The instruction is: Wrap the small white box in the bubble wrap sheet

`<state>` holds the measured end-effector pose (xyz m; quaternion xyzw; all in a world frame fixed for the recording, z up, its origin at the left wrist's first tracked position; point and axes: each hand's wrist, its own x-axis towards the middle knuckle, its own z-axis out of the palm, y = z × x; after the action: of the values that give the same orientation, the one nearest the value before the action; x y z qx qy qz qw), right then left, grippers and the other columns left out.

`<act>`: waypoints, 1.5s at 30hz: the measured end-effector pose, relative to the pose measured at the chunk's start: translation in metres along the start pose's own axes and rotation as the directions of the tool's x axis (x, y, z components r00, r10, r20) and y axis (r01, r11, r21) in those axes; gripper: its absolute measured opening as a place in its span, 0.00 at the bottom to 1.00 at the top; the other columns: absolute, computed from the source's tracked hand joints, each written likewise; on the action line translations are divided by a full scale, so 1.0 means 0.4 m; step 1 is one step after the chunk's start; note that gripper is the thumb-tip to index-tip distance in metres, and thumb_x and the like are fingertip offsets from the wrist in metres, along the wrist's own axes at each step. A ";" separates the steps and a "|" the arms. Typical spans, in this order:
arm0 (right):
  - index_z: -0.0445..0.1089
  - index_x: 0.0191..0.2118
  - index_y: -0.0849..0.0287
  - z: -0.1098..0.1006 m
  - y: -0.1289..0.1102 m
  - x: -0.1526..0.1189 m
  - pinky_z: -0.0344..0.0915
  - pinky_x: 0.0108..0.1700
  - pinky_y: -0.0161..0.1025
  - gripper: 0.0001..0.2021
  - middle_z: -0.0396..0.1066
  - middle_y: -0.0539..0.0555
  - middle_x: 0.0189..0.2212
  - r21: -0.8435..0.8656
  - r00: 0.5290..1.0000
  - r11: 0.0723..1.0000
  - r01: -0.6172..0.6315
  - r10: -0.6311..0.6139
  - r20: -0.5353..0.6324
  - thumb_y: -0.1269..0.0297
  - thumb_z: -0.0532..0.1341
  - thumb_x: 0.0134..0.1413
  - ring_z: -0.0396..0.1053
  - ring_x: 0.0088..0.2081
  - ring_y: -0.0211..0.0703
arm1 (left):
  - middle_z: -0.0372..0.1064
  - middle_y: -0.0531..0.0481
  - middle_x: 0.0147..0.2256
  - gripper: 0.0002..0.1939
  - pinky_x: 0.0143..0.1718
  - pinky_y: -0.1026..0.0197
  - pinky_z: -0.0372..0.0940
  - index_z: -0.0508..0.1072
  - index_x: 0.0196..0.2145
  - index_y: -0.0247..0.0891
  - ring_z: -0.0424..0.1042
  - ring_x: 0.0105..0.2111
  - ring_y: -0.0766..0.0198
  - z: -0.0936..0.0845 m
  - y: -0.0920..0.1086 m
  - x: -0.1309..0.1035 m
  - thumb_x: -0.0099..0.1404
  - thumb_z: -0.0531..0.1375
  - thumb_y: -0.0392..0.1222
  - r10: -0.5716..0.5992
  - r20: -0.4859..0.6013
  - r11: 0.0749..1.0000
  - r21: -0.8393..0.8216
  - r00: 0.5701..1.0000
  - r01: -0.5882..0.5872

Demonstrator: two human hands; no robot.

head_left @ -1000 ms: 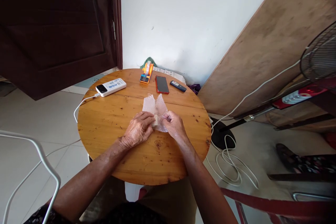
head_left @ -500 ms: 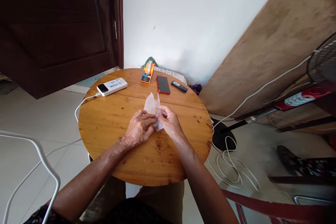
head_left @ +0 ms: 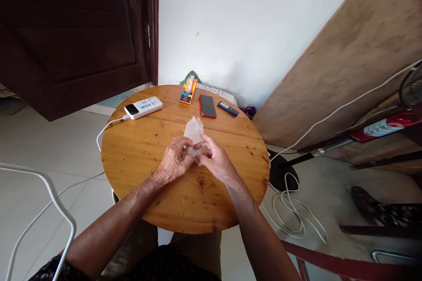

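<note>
A translucent sheet of bubble wrap stands up between my hands near the middle of the round wooden table. My left hand pinches its lower left side, thumb near the bottom and fingers curled at the edge. On the other side, my right hand has its fingers and thumb closed on the lower right part. The fingertips of both hands nearly meet in front of the wrap. Whether anything lies inside the wrap cannot be made out.
Behind the wrap lie an orange tape dispenser, a red-edged phone and a dark remote-like device. A white power bank with a cable sits at the left.
The bubble wrap flap that stood up on the right now lies folded against the rest. My right hand has shifted its grip, and the view has moved slightly.
</note>
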<state>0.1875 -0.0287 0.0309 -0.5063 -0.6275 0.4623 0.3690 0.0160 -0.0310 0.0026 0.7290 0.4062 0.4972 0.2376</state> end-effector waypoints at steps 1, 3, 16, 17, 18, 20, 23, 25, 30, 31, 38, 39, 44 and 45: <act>0.57 0.62 0.57 0.003 0.003 0.002 0.64 0.28 0.34 0.34 0.72 0.54 0.45 -0.059 1.000 0.998 0.020 -0.020 -0.001 0.70 0.60 0.45 0.63 0.23 0.30 | 0.72 0.46 0.42 0.11 0.42 0.56 0.68 0.70 0.40 0.38 0.71 0.39 0.59 0.000 0.001 0.001 0.57 0.58 0.33 -0.023 -0.020 1.000 -0.016 1.000 0.023; 0.57 0.62 0.55 0.009 0.006 0.003 0.63 0.28 0.33 0.34 0.72 0.53 0.46 -0.190 0.998 0.980 0.063 -0.065 -0.007 0.72 0.61 0.46 0.61 0.23 0.30 | 0.70 0.45 0.43 0.06 0.42 0.56 0.69 0.71 0.36 0.38 0.71 0.41 0.60 0.003 0.001 0.003 0.60 0.59 0.35 -0.054 -0.062 0.998 -0.019 0.997 0.053; 0.56 0.63 0.55 -0.013 -0.003 -0.008 0.66 0.30 0.34 0.33 0.72 0.55 0.49 -0.212 0.986 0.965 0.152 -0.134 0.097 0.75 0.54 0.49 0.67 0.24 0.31 | 0.67 0.52 0.31 0.04 0.34 0.63 0.66 0.72 0.25 0.39 0.68 0.31 0.66 0.018 -0.004 0.025 0.56 0.63 0.34 -0.145 -0.020 0.971 0.189 0.989 0.146; 0.56 0.63 0.55 -0.020 -0.003 -0.007 0.66 0.29 0.34 0.32 0.72 0.55 0.49 -0.165 0.987 0.977 0.136 -0.118 0.113 0.74 0.54 0.50 0.68 0.23 0.31 | 0.67 0.53 0.30 0.04 0.34 0.63 0.66 0.72 0.25 0.39 0.68 0.30 0.67 0.015 -0.007 0.032 0.55 0.63 0.33 -0.151 0.004 0.966 0.211 0.988 0.147; 0.57 0.62 0.56 -0.028 -0.004 -0.005 0.66 0.29 0.33 0.31 0.72 0.55 0.48 -0.128 0.988 0.985 0.120 -0.105 0.115 0.73 0.54 0.50 0.68 0.23 0.30 | 0.66 0.53 0.30 0.05 0.34 0.63 0.66 0.72 0.24 0.39 0.68 0.29 0.67 0.011 -0.009 0.039 0.54 0.63 0.33 -0.157 0.028 0.961 0.236 0.987 0.146; 0.61 0.59 0.58 -0.042 -0.005 -0.001 0.66 0.28 0.34 0.26 0.73 0.55 0.46 -0.093 0.993 0.990 0.104 -0.097 0.070 0.70 0.54 0.52 0.68 0.22 0.30 | 0.67 0.52 0.30 0.04 0.35 0.62 0.66 0.72 0.24 0.40 0.68 0.32 0.64 0.005 -0.012 0.052 0.53 0.63 0.33 -0.150 0.071 0.950 0.286 0.986 0.124; 0.69 0.50 0.59 -0.063 -0.005 0.008 0.67 0.29 0.35 0.18 0.74 0.55 0.42 -0.120 0.991 0.985 0.124 -0.129 -0.037 0.66 0.56 0.53 0.67 0.22 0.31 | 0.67 0.51 0.31 0.05 0.40 0.58 0.67 0.73 0.24 0.40 0.70 0.36 0.60 0.001 -0.011 0.063 0.52 0.62 0.32 -0.104 0.100 0.944 0.323 0.990 0.066; 0.72 0.45 0.59 -0.077 -0.005 0.019 0.68 0.30 0.35 0.15 0.75 0.53 0.39 -0.176 0.985 0.975 0.135 -0.151 -0.081 0.66 0.56 0.54 0.67 0.23 0.33 | 0.68 0.50 0.32 0.05 0.43 0.56 0.68 0.73 0.24 0.40 0.70 0.38 0.59 0.003 -0.007 0.061 0.53 0.62 0.31 -0.068 0.094 0.951 0.307 0.993 0.036; 0.75 0.44 0.57 -0.092 -0.009 0.071 0.69 0.42 0.39 0.16 0.76 0.54 0.41 -0.450 0.963 0.865 0.222 -0.267 -0.037 0.73 0.53 0.54 0.72 0.37 0.42 | 0.69 0.48 0.38 0.06 0.46 0.55 0.68 0.71 0.25 0.40 0.70 0.42 0.58 0.012 -0.003 0.041 0.53 0.61 0.30 -0.027 0.033 0.972 0.235 0.999 0.019; 0.74 0.46 0.57 -0.090 -0.011 0.086 0.68 0.46 0.40 0.18 0.74 0.55 0.44 -0.503 0.950 0.821 0.271 -0.312 0.003 0.75 0.52 0.54 0.72 0.42 0.43 | 0.69 0.48 0.39 0.06 0.46 0.55 0.68 0.71 0.26 0.40 0.70 0.43 0.57 0.014 -0.005 0.038 0.53 0.61 0.30 -0.024 0.030 0.975 0.223 0.999 0.017; 0.76 0.38 0.58 -0.059 -0.029 0.169 0.59 0.59 0.57 0.14 0.57 0.60 0.63 -0.749 0.858 0.439 0.496 -0.378 0.346 0.81 0.58 0.50 0.57 0.62 0.57 | 0.72 0.46 0.41 0.08 0.47 0.53 0.68 0.69 0.27 0.40 0.71 0.44 0.56 0.016 -0.011 0.036 0.54 0.59 0.28 -0.039 0.074 0.989 0.148 0.996 0.028; 0.75 0.35 0.59 -0.060 -0.033 0.170 0.59 0.58 0.58 0.12 0.56 0.61 0.63 -0.763 0.856 0.411 0.499 -0.371 0.361 0.80 0.58 0.51 0.57 0.62 0.58 | 0.73 0.46 0.41 0.08 0.47 0.53 0.68 0.69 0.27 0.40 0.71 0.44 0.56 0.016 -0.010 0.037 0.54 0.59 0.28 -0.045 0.078 0.990 0.140 0.996 0.034; 0.73 0.35 0.58 -0.085 -0.057 0.155 0.60 0.57 0.57 0.13 0.56 0.60 0.64 -0.783 0.821 0.333 0.525 -0.441 0.363 0.80 0.55 0.55 0.55 0.63 0.57 | 0.74 0.46 0.38 0.08 0.44 0.54 0.68 0.67 0.26 0.40 0.72 0.41 0.57 0.020 -0.012 0.042 0.54 0.58 0.27 -0.072 0.119 0.991 0.119 0.990 0.058; 0.73 0.36 0.57 -0.087 -0.060 0.155 0.59 0.58 0.57 0.13 0.56 0.59 0.64 -0.783 0.815 0.325 0.530 -0.449 0.365 0.80 0.55 0.56 0.55 0.63 0.56 | 0.74 0.46 0.38 0.08 0.43 0.55 0.68 0.67 0.26 0.40 0.72 0.40 0.57 0.022 -0.014 0.042 0.54 0.58 0.27 -0.079 0.129 0.991 0.113 0.988 0.065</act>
<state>0.1995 0.0376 0.0640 -0.3872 -0.9072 -0.0266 0.1622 0.0250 -0.0135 0.0040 0.7571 0.4421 0.4156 0.2419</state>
